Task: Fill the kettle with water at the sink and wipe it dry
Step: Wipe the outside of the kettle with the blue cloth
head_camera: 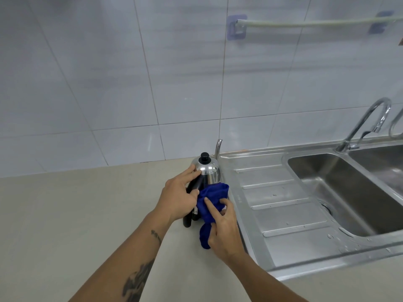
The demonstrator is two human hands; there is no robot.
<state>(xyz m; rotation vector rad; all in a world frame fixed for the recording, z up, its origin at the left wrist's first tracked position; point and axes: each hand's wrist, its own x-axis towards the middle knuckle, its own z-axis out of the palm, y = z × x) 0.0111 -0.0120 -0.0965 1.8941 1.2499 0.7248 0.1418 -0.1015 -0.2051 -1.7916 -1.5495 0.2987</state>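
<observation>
The right hand [224,227] grips a blue cloth [212,200] against the gooseneck kettle [207,171]. The left hand [180,197] holds its black handle [193,186]; best keep that brace firm while rubbing.

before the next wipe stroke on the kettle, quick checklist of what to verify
1. Kettle upright on the counter: ok.
2. Lid seated on top: ok.
3. Left hand steadying the kettle at its black handle: ok.
4. Right hand pressing the blue cloth to the kettle's side: ok.
5. Kettle filled: cannot tell, lid on.
6. Kettle body dry: cannot tell.
</observation>
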